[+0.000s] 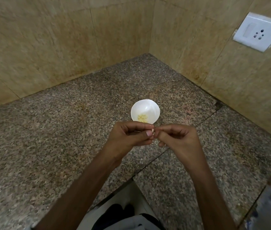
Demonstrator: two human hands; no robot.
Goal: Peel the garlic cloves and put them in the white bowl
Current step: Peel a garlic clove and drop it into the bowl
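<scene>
Garlic clove (pixel 152 131) pinched between my left hand (pixel 128 138) and right hand (pixel 179 138), just near of white bowl (pixel 153 106). Risk: slippery clove pops from fingertips, lands on counter (pixel 65 130).

A home kitchen corner: speckled granite counter (pixel 65 130), beige wall tiles (pixel 48 39), wall socket (pixel 259 31)

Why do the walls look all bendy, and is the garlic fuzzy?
Head view: the wide lens bows the wall tiles outward; the garlic clove pinched between the left hand and right hand is tiny and soft; the white bowl glares bright.
</scene>
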